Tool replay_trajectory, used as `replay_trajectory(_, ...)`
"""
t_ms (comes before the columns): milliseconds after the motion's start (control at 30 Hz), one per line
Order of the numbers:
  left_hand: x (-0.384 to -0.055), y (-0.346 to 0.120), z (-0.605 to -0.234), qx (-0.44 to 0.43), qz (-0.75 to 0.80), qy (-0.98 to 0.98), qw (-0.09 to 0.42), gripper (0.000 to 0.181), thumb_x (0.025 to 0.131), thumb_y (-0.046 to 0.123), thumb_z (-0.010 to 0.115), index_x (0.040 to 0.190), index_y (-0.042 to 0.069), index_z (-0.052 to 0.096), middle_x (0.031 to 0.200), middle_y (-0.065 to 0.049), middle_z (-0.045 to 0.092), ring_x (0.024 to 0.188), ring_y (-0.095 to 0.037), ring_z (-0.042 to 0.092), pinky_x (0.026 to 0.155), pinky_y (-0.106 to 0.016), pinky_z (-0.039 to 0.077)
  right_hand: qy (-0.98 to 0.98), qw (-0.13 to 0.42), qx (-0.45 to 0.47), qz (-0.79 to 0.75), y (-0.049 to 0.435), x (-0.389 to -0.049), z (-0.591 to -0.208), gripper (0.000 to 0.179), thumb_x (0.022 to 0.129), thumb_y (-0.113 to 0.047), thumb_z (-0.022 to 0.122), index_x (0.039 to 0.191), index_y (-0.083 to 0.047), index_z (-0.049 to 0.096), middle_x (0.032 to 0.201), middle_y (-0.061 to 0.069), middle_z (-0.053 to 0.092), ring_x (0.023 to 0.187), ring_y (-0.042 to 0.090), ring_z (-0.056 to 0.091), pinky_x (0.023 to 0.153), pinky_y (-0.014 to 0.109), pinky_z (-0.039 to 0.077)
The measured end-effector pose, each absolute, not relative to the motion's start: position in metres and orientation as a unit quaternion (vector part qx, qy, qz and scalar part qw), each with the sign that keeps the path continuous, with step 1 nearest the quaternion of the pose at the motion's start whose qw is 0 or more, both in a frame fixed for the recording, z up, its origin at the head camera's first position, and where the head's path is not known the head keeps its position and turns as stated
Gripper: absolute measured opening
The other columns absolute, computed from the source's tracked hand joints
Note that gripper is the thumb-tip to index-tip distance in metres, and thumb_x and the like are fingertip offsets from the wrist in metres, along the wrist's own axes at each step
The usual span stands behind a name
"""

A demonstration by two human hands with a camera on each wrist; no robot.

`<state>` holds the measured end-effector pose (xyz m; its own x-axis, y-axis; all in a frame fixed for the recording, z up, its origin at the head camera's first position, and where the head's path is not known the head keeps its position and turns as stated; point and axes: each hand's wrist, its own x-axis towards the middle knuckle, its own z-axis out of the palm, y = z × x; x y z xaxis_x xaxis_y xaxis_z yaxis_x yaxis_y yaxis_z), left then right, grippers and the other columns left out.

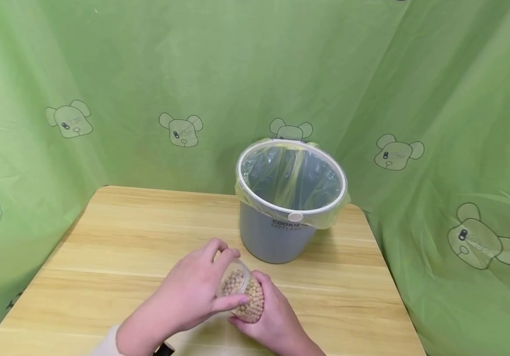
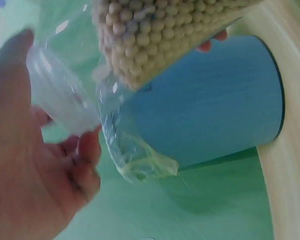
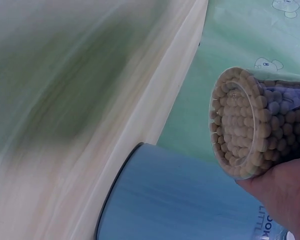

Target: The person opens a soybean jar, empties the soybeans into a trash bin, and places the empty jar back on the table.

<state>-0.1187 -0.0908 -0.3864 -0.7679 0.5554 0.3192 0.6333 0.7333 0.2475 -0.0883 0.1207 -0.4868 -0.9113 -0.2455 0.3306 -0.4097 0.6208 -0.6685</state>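
My right hand (image 1: 279,316) grips a clear plastic jar (image 1: 254,301) of small beige balls (image 3: 237,122), fingers wrapped round its side. The jar is tilted, its base showing in the right wrist view. Over its mouth reaches my left hand (image 1: 194,284), thumb and fingers spread across the top in the head view. From the left wrist view, that hand pinches a round translucent lid (image 2: 62,92) by its edge, with a gap between lid and balls. Just beyond both hands stands a grey-blue bin (image 1: 270,242).
A yellowish plastic bag (image 1: 321,220) lines the bin and folds over its white rim (image 1: 346,185). The bin stands toward the back right of the wooden table (image 1: 148,237). Green curtains (image 1: 219,59) with bear-face drawings hang behind and at both sides.
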Motion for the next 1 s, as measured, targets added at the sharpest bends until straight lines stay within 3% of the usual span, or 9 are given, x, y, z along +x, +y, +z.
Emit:
replay_trajectory(100,-0.118,-0.091,-0.384,-0.315,-0.113,-0.931,0.142,0.092,0.079,0.086,0.051,0.141,0.017,0.052,0.134,-0.003,0.057,0.104,-0.019,0.066,0.087,-0.039,0.06,-0.894,0.113,0.197,0.387,0.121,-0.088,-0.49,0.092,0.065,-0.044,0.094,0.138,-0.015,0.046,0.117,-0.009,0.063,0.1,0.004,0.064,0.086,0.029,0.061)
replay_trajectory(167,-0.121,-0.096,-0.381,-0.322,-0.103,-0.93,0.143,0.098,0.078,0.087,0.051,0.146,0.017,0.048,0.143,-0.004,0.055,0.117,-0.022,0.064,0.096,-0.044,0.058,-0.891,0.122,0.206,0.386,0.121,-0.089,-0.492,0.092,0.065,-0.044,0.094,0.138,-0.015,0.045,0.117,-0.007,0.064,0.101,0.006,0.065,0.087,0.03,0.061)
replay_trajectory(333,-0.127,-0.113,-0.374,-0.392,-0.209,-0.894,0.06,0.106,0.073,0.078,0.066,0.157,0.022,0.034,0.16,0.005,0.041,0.145,-0.018,0.042,0.117,-0.047,0.045,-0.887,0.134,0.212,0.388,0.122,-0.089,-0.494,0.093,0.066,-0.044,0.093,0.14,-0.016,0.044,0.121,-0.005,0.064,0.105,0.009,0.066,0.091,0.033,0.061)
replay_trajectory(467,-0.13,-0.119,-0.375,-0.459,-0.258,-0.85,0.022,0.098,0.077,0.061,0.078,0.156,0.022,0.035,0.161,0.007,0.04,0.147,-0.017,0.041,0.118,-0.045,0.044,-0.884,0.135,0.212,0.393,0.123,-0.089,-0.494,0.095,0.063,-0.04,0.095,0.139,-0.016,0.044,0.119,-0.007,0.064,0.103,0.007,0.066,0.09,0.032,0.061)
replay_trajectory(633,-0.131,-0.117,-0.377,-0.458,-0.265,-0.848,0.042,0.08,0.082,0.045,0.081,0.151,0.028,0.044,0.149,0.008,0.051,0.137,-0.015,0.051,0.111,-0.041,0.051,-0.887,0.125,0.2,0.396,0.121,-0.09,-0.494,0.095,0.06,-0.037,0.097,0.137,-0.015,0.046,0.117,-0.009,0.064,0.101,0.004,0.064,0.088,0.029,0.06)
replay_trajectory(800,-0.127,-0.103,-0.38,-0.384,-0.207,-0.897,0.074,0.07,0.084,0.064,0.069,0.147,0.041,0.046,0.125,0.011,0.055,0.106,-0.006,0.057,0.083,-0.031,0.06,-0.891,0.109,0.184,0.4,0.117,-0.09,-0.493,0.095,0.061,-0.038,0.096,0.138,-0.014,0.046,0.118,-0.008,0.064,0.101,0.005,0.065,0.086,0.028,0.061)
replay_trajectory(900,-0.124,-0.092,-0.384,-0.348,-0.147,-0.918,0.12,0.068,0.085,0.076,0.058,0.139,0.036,0.055,0.113,0.006,0.054,0.087,-0.006,0.055,0.066,-0.026,0.056,-0.895,0.118,0.182,0.389,0.117,-0.091,-0.493,0.095,0.06,-0.037,0.097,0.137,-0.012,0.047,0.117,-0.005,0.065,0.099,0.006,0.066,0.084,0.028,0.061)
replay_trajectory(1000,-0.123,-0.087,-0.383,-0.326,-0.125,-0.928,0.13,0.076,0.083,0.081,0.053,0.135,0.027,0.059,0.117,0.003,0.055,0.082,-0.01,0.06,0.063,-0.028,0.056,-0.898,0.127,0.184,0.379,0.117,-0.092,-0.493,0.096,0.059,-0.037,0.097,0.136,-0.011,0.047,0.116,-0.004,0.065,0.099,0.006,0.066,0.085,0.028,0.061)
